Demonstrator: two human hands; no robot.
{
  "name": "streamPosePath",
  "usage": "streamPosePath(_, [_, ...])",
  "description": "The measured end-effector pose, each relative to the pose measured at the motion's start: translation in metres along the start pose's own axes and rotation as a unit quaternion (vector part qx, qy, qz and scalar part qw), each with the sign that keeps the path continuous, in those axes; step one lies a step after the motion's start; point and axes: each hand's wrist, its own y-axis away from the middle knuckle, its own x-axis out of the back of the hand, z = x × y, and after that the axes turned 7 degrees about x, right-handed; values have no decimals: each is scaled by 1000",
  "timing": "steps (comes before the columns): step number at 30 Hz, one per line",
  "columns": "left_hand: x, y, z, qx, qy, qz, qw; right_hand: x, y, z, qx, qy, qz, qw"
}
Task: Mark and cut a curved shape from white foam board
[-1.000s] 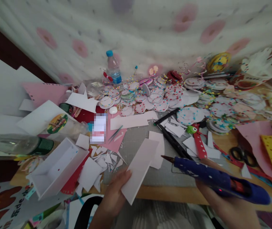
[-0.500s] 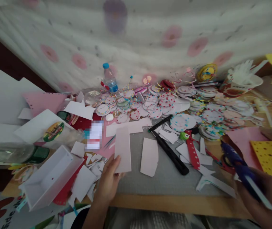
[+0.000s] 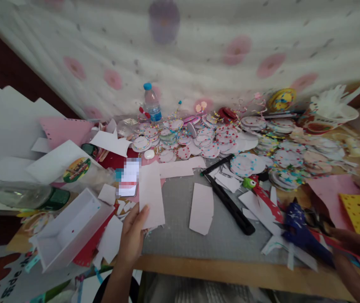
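Observation:
My left hand (image 3: 132, 235) grips a white rectangular card (image 3: 151, 195) by its lower left edge, thumb on top, holding it up over the grey mat. A second white card (image 3: 202, 209) with cut corners lies flat on the mat. At the lower right, my right hand (image 3: 353, 256) is blurred, with thumb and fingers apart beside the back end of a blue hot glue gun (image 3: 308, 235). The glue gun rests over white scraps at the table's front edge. Dark scissor handles (image 3: 320, 221) lie close to my right fingertips.
A black knife-like tool (image 3: 230, 204) lies right of the second card. A white open box (image 3: 69, 231) and bottle (image 3: 31, 195) stand left. Decorated paper discs (image 3: 205, 139) pile along the back, near a blue-capped bottle (image 3: 152, 103) and tub (image 3: 328, 113).
My right hand has lowered the glue gun onto the scraps, and its fingers have spread. My left hand has shifted slightly left with the card. The view has turned a little left.

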Motion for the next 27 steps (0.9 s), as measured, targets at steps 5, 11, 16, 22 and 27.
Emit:
streamPosePath(5, [5, 6, -16, -30, -66, -21, 997, -57, 7, -89, 52, -100, -148, 983])
streamPosePath(11, [10, 20, -21, -80, -37, -19, 996, -157, 8, -143, 162, 126, -153, 967])
streamPosePath(16, [21, 20, -23, -57, 24, -70, 996, -185, 8, -132, 187, 197, -149, 951])
streamPosePath(22, [20, 12, -26, 6, 100, -63, 993, -187, 13, -125, 195, 151, -140, 959])
streamPosePath(27, [11, 11, -24, 37, 142, -49, 988, -189, 14, -135, 150, 151, -163, 963])
